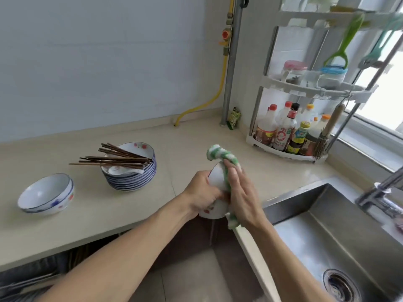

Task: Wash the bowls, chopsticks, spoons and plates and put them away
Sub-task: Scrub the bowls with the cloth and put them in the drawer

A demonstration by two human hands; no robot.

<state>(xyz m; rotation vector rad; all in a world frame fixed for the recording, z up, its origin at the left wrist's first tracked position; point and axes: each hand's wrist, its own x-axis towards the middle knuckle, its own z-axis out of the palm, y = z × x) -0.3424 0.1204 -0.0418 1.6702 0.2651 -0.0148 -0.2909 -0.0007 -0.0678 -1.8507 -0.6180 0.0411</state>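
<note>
Bowl [214, 188] between both hands, cloth-wrapped

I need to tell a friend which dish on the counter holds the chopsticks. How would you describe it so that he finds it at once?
Start at the beige counter left of the steel sink. Two groups of dishes stand there: go to the stack of blue-rimmed plates, the one nearer the wall. Unlike the bowls at the far left, it carries dark chopsticks and a white spoon.

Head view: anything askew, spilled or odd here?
Only that the bowl under the green-and-white cloth is held above the counter edge, not over the sink. Nothing looks spilled or broken.
</note>
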